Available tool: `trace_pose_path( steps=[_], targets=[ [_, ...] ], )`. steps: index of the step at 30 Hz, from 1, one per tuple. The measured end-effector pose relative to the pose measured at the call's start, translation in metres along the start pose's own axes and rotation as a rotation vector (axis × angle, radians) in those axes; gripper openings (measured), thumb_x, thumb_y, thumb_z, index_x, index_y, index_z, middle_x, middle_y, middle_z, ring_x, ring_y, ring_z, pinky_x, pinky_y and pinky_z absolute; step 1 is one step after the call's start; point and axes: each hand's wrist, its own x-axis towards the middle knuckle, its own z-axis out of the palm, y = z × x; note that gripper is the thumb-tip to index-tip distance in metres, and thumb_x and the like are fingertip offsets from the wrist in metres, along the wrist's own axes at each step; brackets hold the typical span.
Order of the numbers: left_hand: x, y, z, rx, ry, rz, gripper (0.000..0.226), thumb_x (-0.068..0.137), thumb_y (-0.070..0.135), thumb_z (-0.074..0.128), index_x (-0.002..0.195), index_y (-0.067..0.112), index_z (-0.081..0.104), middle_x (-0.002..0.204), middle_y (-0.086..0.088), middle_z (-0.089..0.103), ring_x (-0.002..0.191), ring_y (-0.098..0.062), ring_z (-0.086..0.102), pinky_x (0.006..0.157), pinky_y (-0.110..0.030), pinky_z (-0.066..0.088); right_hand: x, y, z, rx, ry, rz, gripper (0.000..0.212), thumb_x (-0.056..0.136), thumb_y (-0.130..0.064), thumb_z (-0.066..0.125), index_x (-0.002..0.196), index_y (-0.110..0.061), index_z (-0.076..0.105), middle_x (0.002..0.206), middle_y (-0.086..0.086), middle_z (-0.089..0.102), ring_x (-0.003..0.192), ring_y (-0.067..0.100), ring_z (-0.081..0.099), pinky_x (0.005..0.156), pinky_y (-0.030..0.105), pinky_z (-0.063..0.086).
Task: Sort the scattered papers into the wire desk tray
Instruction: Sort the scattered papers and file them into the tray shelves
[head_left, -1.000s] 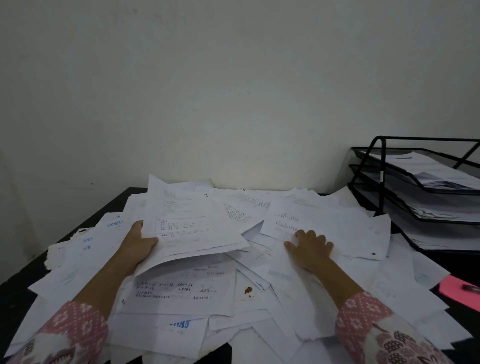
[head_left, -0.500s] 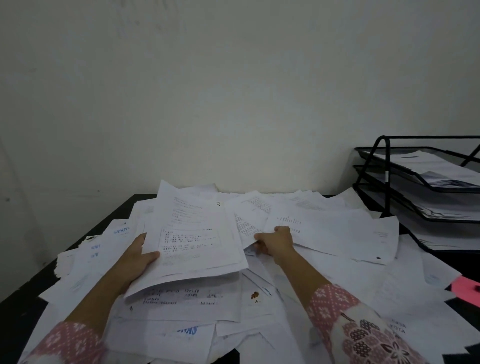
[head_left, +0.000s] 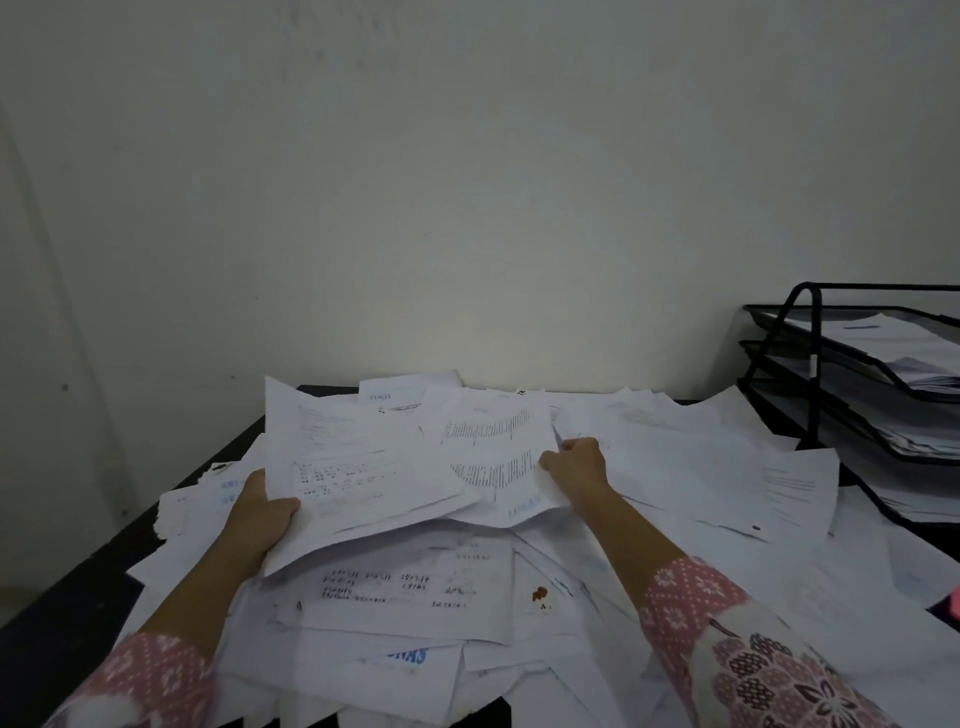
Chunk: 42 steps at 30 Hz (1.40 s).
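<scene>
We read only blue letters "NAS" on a sheet (head_left: 410, 656) low in the pile; the other print is too blurred.

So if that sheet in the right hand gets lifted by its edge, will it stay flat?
Probably not. The sheet, pinched at one side by the right hand, already bows and curls, so it would likely droop. It looks thin and light, and could slide off the loose pile.
</scene>
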Motion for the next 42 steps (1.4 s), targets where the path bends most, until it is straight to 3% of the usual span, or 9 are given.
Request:
trace_pose_path(
  steps=[4,11,17,20,22,28,33,37,42],
  targets=[
    [-0.007,0.004,0.01,0.024,-0.137,0.057,0.056,0.093,0.003,0.052,0.144,0.006,0.029,0.145,-0.015,0.038,0.128,-0.033,0.04,0.103,-0.039,0.034,-0.005,0.007,-0.002,-0.126,-0.162,-0.002,0.013,0.086,-0.005,0.056,0.098,-0.003,0.061,0.103,0.012,0.062,0.087,0.023,0.055,0.073,0.032,0.045],
    [-0.02,0.017,0.029,0.013,-0.287,0.135,0.06,0.095,0.024,0.054,0.146,0.012,0.026,0.147,-0.006,0.036,0.131,-0.026,0.039,0.103,-0.033,0.033,0.002,0.013,-0.01,-0.01,-0.313,-0.014,0.032,0.092,-0.005,0.051,0.123,-0.01,0.051,0.12,0.01,0.055,0.107,0.026,0.053,0.094,0.036,0.046],
    [-0.024,0.028,0.044,-0.013,-0.377,0.135,0.054,0.092,0.02,0.058,0.139,0.008,0.034,0.136,-0.008,0.046,0.108,-0.02,0.049,0.085,-0.026,0.042,0.003,0.026,-0.019,-0.219,-0.165,-0.008,0.008,0.084,-0.007,0.057,0.09,-0.004,0.053,0.081,0.009,0.057,0.066,0.015,0.051,0.054,0.019,0.037],
    [-0.022,0.028,0.042,-0.108,-0.493,0.061,0.04,0.092,0.014,0.057,0.13,0.007,0.046,0.13,-0.01,0.055,0.094,-0.016,0.059,0.072,-0.026,0.049,0.0,0.025,-0.022,-0.284,-0.23,-0.019,0.022,0.085,-0.002,0.057,0.107,0.003,0.059,0.108,0.022,0.062,0.088,0.026,0.061,0.066,0.022,0.04],
    [-0.023,0.029,0.043,-0.121,-0.534,0.068,0.037,0.093,0.009,0.056,0.129,0.008,0.048,0.129,-0.011,0.056,0.093,-0.015,0.059,0.073,-0.026,0.05,-0.007,0.02,-0.019,-0.317,-0.324,-0.041,0.029,0.089,-0.004,0.057,0.117,-0.001,0.057,0.111,0.016,0.062,0.085,0.023,0.059,0.063,0.022,0.042],
    [-0.029,0.036,0.049,-0.132,-0.336,0.222,0.06,0.093,0.007,0.054,0.145,0.013,0.024,0.142,-0.009,0.039,0.125,-0.027,0.041,0.098,-0.036,0.038,-0.015,0.012,-0.007,-0.218,-0.268,-0.104,0.027,0.094,-0.005,0.038,0.112,0.01,0.053,0.094,0.016,0.056,0.078,0.016,0.043,0.059,0.023,0.032],
    [-0.028,0.064,0.047,-0.355,-0.274,0.351,0.056,0.092,0.006,0.056,0.142,0.016,0.032,0.135,-0.005,0.048,0.114,-0.018,0.048,0.097,-0.036,0.041,-0.011,-0.012,-0.027,0.077,-0.246,-0.146,0.055,0.088,-0.05,0.056,0.123,-0.009,0.043,0.112,0.0,0.05,0.098,0.015,0.051,0.079,0.028,0.043],
    [-0.034,0.094,0.057,-0.503,-0.271,0.43,0.046,0.09,0.005,0.058,0.132,0.019,0.043,0.12,0.0,0.057,0.111,-0.02,0.055,0.094,-0.037,0.045,-0.01,-0.029,-0.05,0.241,-0.221,-0.234,0.081,0.077,-0.043,0.071,0.137,-0.016,0.024,0.128,0.003,0.045,0.119,0.022,0.048,0.101,0.037,0.042],
    [-0.045,0.124,0.074,-0.634,-0.269,0.471,0.038,0.088,0.011,0.062,0.124,0.017,0.051,0.111,0.0,0.063,0.1,-0.017,0.062,0.079,-0.031,0.053,-0.014,-0.042,-0.076,0.286,-0.049,-0.438,0.035,0.089,-0.026,0.063,0.117,-0.011,0.048,0.116,0.007,0.058,0.108,0.024,0.056,0.084,0.029,0.047]
  ],
)
